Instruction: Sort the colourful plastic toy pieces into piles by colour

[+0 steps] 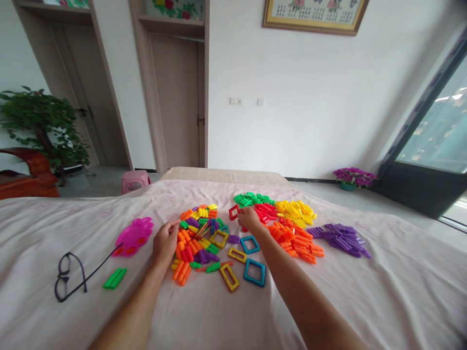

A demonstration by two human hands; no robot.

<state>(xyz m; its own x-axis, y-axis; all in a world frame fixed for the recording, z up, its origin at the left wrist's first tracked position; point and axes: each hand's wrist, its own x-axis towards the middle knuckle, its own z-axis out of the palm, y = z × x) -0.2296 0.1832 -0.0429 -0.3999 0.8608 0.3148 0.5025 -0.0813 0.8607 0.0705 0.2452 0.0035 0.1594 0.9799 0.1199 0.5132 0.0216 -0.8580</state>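
My right hand has its fingers closed at the edge of a red square frame, beside a heap of red blocks. My left hand rests against the left side of a mixed pile of colored plastic blocks. Its fingers are loosely bent and apart, and the tips are partly hidden; no held piece shows. Between my hands lie a yellow square frame, two yellow rectangular frames and blue square frames.
Sorted heaps of green, yellow, orange and purple blocks lie at the right. To the left are a pink paw-shaped tray, glasses and a green block. A cloth covers the surface.
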